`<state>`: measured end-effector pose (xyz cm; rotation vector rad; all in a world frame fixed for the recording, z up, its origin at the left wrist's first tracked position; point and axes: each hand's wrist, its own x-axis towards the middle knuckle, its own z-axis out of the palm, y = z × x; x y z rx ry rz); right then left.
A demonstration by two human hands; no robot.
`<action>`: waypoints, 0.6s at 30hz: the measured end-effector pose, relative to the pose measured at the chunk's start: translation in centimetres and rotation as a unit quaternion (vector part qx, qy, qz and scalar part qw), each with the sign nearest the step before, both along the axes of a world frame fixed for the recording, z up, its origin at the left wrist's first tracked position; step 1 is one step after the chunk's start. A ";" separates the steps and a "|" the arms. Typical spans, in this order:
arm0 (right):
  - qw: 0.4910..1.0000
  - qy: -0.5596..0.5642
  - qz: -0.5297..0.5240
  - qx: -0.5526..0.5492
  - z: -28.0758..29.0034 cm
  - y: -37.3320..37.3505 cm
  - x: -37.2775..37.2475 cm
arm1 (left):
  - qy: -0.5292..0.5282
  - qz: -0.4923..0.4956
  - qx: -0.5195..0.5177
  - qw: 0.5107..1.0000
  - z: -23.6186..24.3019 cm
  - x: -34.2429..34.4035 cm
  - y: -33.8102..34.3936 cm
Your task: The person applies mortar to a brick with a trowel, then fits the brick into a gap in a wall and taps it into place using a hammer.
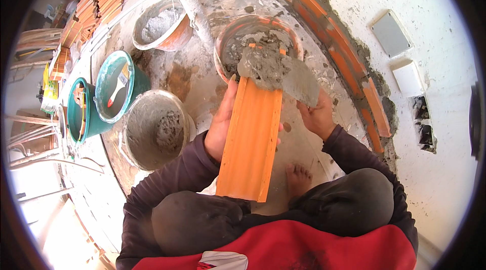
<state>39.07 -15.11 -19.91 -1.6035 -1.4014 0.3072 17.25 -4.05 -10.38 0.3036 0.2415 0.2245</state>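
Head view: mortar-spattered floor [299,143] beside white wall [445,189], left hand [221,124] tight around orange brick [250,143], right hand [319,117] on grey trowel [301,80].

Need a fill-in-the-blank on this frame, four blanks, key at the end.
1. The left hand holds a brick coloured ____.
2. Held in the ____, a flat blade meets the mortar.
3. Green buckets at left number ____.
4. The white wall rises on the person's ____ side.

Missing words: orange; right hand; two; right.
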 end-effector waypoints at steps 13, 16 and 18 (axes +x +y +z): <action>0.999 -0.049 0.000 0.004 -1.8 -0.8 0.6 | 0.024 0.023 -0.010 0.999 0.2 -0.2 0.5; 0.996 -0.082 -0.002 0.017 -2.3 -1.5 1.8 | 0.069 0.043 0.074 0.994 0.7 -0.1 0.9; 0.994 -0.106 -0.014 0.023 -2.4 -2.0 3.2 | 0.084 0.074 0.098 0.989 0.8 0.1 1.0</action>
